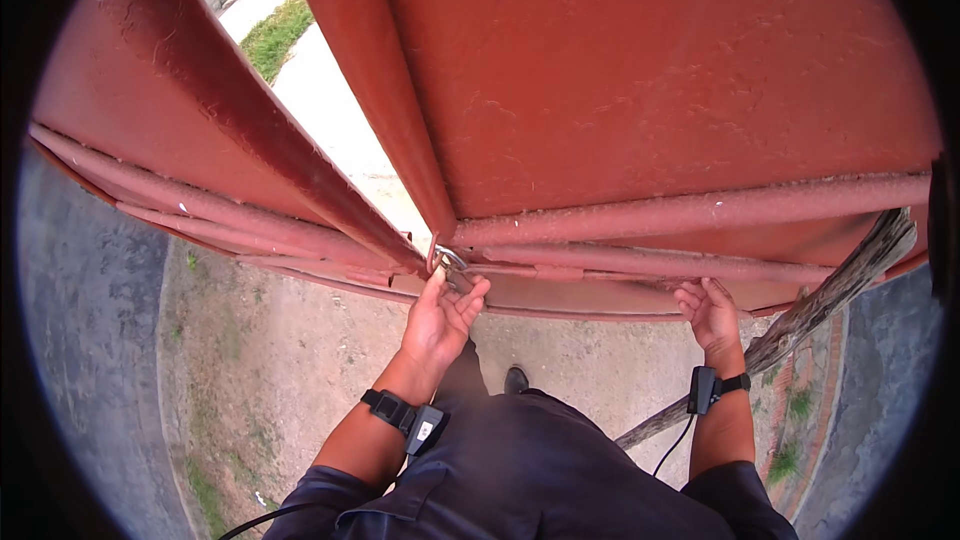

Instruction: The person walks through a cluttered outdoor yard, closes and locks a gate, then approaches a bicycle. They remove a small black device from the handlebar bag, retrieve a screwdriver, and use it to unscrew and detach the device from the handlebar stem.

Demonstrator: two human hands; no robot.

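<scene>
Two red metal gate leaves stand before me, the left leaf (110,100) angled away from the right leaf (640,80). At their lower meeting corner, a silver shackle of a padlock (450,256) shows beside a red metal loop (432,252). My left hand (440,315) is closed around the padlock's lower part, which the fingers mostly hide. Along the right leaf runs a thin red bolt rod (620,278). Just below its right end is my right hand (710,315), palm up, fingers loosely bent and apart; whether the fingertips touch the rod is hard to see.
A rough wooden pole (830,285) leans diagonally by my right arm. Thick red crossbars (700,210) span the gate. Through the gap show pale ground and grass (278,35). Dirt ground (330,360) lies underfoot, with grey paving (90,340) at the sides.
</scene>
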